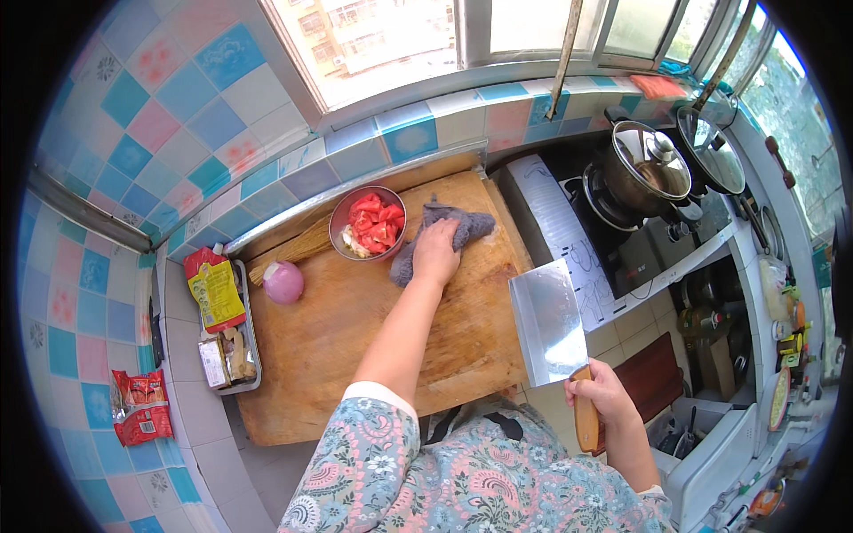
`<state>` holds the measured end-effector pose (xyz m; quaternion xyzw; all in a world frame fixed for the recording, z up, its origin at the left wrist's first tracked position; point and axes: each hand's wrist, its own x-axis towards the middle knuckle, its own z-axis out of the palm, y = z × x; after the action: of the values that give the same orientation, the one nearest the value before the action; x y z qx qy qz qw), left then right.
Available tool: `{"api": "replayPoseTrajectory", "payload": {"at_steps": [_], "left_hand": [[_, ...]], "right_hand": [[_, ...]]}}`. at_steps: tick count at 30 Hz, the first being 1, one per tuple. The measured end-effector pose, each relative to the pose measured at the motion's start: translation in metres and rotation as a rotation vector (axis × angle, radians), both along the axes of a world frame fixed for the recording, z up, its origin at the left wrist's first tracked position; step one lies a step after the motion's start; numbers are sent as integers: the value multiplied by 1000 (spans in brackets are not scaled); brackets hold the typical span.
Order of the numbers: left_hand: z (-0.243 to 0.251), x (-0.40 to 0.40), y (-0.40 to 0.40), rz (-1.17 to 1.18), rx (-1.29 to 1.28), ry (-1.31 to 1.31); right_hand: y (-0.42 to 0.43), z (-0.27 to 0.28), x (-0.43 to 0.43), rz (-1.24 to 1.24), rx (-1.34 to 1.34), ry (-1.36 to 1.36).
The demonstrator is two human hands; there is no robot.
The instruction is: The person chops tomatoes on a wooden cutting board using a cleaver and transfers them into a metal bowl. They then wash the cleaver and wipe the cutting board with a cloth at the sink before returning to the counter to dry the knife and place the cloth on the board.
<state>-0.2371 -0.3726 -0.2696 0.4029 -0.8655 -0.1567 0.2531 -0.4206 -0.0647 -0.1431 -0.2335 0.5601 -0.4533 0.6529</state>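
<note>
On the wooden cutting board (320,346), my left hand (437,253) lies on a crumpled grey cloth (474,226), its fingers pressed into the fabric. My right hand (603,393) grips the wooden handle of a cleaver (552,326), held off the board's right edge with its broad blade pointing away from me. Left of the cloth stands a metal bowl (338,233) with cut red pieces, apparently tomato, and something whitish. A peeled purple onion (284,282) sits further left on the board, beside a straw whisk or small broom (300,245).
A tray (252,346) with packets and ginger-like roots stands left of the board. Past the right edge are a gas stove (640,266), a lidded pot (643,166) and a lidded pan (716,156). A red packet (142,408) lies at the far left.
</note>
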Motion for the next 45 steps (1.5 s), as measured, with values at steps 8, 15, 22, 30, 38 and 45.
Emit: {"api": "replayPoseTrajectory", "payload": {"at_steps": [8, 15, 22, 30, 38, 45], "left_hand": [[31, 75, 84, -612, 176, -199], [65, 83, 85, -332, 363, -74], [15, -34, 59, 62, 130, -153], [30, 21, 124, -717, 132, -301], [78, 78, 169, -384, -115, -175], [27, 67, 233, -359, -279, -300]], "right_hand": [[-26, -4, -16, -6, -69, -55], [-28, -1, -25, -45, -110, -138], [-21, 9, -30, -96, -170, -163], [-14, -12, -30, -126, -113, -174], [-14, -40, -23, -48, -81, -197], [-11, -50, -27, -47, -1, -238]]}}
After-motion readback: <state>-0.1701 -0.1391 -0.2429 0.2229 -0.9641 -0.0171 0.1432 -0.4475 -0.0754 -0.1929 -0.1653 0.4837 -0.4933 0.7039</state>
